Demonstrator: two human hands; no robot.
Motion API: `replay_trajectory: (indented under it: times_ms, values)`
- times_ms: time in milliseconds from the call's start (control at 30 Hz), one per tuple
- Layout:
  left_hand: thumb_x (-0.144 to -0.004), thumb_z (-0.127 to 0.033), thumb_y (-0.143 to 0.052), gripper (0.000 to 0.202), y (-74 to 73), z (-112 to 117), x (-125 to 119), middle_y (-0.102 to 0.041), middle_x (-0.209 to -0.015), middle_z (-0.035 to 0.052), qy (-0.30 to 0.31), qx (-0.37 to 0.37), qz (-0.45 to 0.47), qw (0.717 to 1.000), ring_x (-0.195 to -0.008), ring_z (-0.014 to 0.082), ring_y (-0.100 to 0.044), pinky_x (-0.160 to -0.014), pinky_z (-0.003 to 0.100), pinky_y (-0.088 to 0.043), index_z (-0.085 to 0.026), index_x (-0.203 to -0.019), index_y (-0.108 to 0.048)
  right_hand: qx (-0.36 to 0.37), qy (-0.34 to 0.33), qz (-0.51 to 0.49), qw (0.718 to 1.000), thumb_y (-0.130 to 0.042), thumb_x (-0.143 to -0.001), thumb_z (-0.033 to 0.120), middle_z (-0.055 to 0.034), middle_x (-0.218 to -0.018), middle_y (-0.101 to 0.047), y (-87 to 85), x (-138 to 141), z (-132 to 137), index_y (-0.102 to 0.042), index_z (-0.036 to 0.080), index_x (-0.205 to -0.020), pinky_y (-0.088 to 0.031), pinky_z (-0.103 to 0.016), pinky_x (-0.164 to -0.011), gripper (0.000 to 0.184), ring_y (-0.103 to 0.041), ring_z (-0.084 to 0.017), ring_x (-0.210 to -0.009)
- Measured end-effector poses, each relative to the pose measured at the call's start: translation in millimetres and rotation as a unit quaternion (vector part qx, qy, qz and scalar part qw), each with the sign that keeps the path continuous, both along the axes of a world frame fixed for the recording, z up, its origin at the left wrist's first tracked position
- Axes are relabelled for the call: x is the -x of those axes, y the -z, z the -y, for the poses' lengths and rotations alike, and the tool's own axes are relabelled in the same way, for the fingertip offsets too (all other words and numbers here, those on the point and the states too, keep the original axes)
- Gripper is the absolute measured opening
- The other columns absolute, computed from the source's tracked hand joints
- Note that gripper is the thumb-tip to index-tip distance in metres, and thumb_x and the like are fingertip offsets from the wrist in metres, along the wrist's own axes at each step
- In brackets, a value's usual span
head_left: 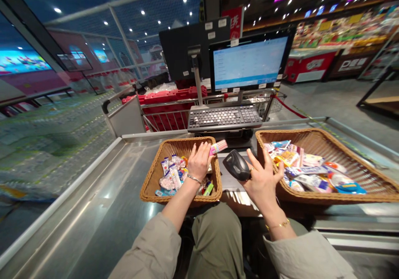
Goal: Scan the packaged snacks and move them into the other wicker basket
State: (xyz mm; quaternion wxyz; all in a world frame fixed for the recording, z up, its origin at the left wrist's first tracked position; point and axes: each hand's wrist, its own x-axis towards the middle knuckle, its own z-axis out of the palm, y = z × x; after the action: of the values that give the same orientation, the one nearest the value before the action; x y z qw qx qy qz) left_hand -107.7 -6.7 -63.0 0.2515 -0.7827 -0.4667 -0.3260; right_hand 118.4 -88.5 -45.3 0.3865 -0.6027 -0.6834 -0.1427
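The striped packet (219,146) is located at the upper right corner of the left basket (174,146), raised near the rim and projecting beyond it, with its end directed toward the black scanner (237,165). The handling of this packet appears to be in progress: it is out of the pile but not set down. Small packaged goods (174,177) lie in the left basket and further packages (311,171) in the right basket (358,177), so the work is judged partly complete; the remaining quantity cannot be determined. The left hand (199,160) is narrow, fingers extended close together, retaining the packet at its thumb side. The right hand (263,179) is wide, fingers spread, positioned against the scanner between the two baskets; the scanner's handle is hidden, and whether the hand grips it cannot be told. Beyond the baskets stand a keyboard (224,117) and a lit monitor (249,60). Both baskets rest on a metal counter (102,179).
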Motion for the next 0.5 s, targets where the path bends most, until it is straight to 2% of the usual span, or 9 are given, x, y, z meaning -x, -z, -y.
replay_trajectory:
  times_ms: [133,300,500]
  values:
    - [-0.104,-0.037,-0.051,0.046,-3.4,3.1,-2.6,-0.067,-0.138,0.0138,0.005,-0.001,0.0,1.0,-0.132,0.0255,-0.062,-0.122,0.049,-0.04,-0.016,-0.144,-0.058,-0.01,0.019,0.012,1.0,-0.052,-0.074,0.012,-0.006,-0.14,-0.066,-2.4,-5.3,2.0,-0.074,0.026,-0.115,-0.013,-0.069,-0.115,0.048,-0.03,-0.035,-0.15]
    - [-0.104,-0.036,-0.051,0.045,-12.4,5.8,-9.5,-0.067,-0.138,0.0135,0.011,0.01,-0.002,1.0,-0.133,0.0261,-0.061,-0.122,0.051,-0.04,-0.017,-0.144,-0.058,-0.035,0.037,0.006,0.999,-0.057,-0.085,0.027,-0.0084,-0.138,-0.067,-7.4,-18.7,5.1,-0.075,0.024,-0.109,-0.013,-0.073,-0.114,0.03,-0.031,-0.039,-0.15]
    - [-0.104,-0.033,-0.052,0.045,-26.0,7.8,-30.9,-0.065,-0.141,0.0133,0.024,0.02,-0.008,0.999,-0.135,0.0257,-0.059,-0.123,0.05,-0.038,-0.018,-0.146,-0.056,-0.034,0.075,-0.015,0.996,-0.055,-0.089,0.032,-0.0078,-0.142,-0.064,-9.1,-38.2,7.9,-0.073,0.025,-0.113,-0.008,-0.074,-0.114,0.031,-0.029,-0.04,-0.151]
